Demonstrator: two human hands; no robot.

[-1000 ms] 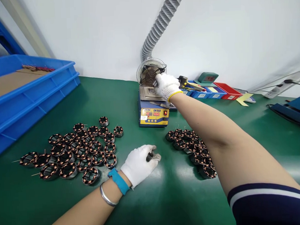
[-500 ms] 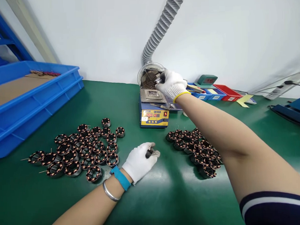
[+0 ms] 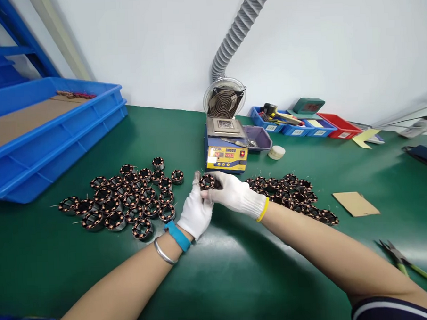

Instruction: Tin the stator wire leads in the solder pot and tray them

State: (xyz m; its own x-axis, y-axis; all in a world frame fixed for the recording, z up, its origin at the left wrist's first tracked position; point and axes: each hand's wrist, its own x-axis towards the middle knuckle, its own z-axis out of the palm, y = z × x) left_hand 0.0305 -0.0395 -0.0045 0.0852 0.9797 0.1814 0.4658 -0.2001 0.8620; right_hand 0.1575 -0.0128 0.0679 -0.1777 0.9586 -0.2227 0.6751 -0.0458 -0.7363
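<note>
Copper-wound ring [image 3: 207, 181] between gloved fingertips, grip of both hands [image 3: 196, 210] [image 3: 232, 191] closed around it.

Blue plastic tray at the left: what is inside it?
Inside the tray lies brown cardboard, with small copper-coloured and red pieces near the far end. What lies beneath the cardboard is covered; the tray's left side is cut off.

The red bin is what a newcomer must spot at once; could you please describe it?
Find the grey hose against the white wall, then the blue-and-yellow machine below it. Follow the small blue bins rightward; the red bin ends that row, set apart by its colour.
</note>
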